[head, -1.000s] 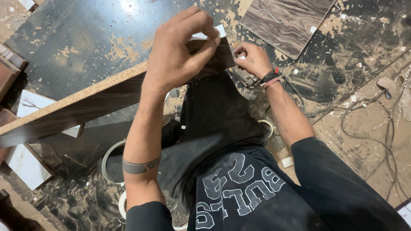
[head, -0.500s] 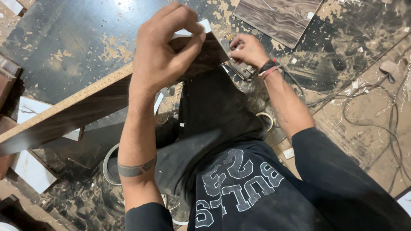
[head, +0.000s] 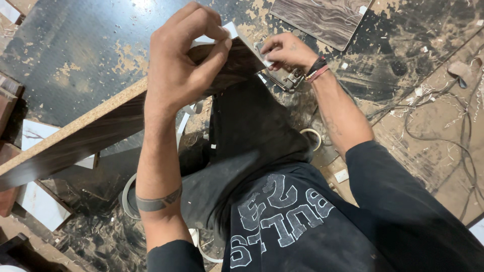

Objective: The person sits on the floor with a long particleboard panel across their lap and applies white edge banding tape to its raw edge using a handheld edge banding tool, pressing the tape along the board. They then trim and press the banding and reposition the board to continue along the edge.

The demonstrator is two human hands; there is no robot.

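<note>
Chipboard with a dark wood-grain face is what I have in hand: a long board (head: 101, 126) runs from the lower left edge of my view up to the middle top, its raw pale edge turned upward. My left hand (head: 184, 63) is raised over the board's far end, thumb and fingers pinched on a thin white strip of edge banding (head: 222, 32) that lies along that end. My right hand (head: 287, 50) sits just beside the same end, on its right, fingers curled around a small white piece (head: 266, 62); I cannot tell exactly what that piece is. A dark and red band circles the right wrist (head: 316, 69), and a small metal tool (head: 285, 80) lies on the floor right under that hand. My knee in dark trousers (head: 252, 131) rises beneath the board's end. A dark sheet (head: 75, 55) with patches worn pale covers the floor beyond the board, a grey wood-grain panel (head: 322, 17) lies near the top, and loose cables (head: 443, 131) trail over the dusty floor at right.
</note>
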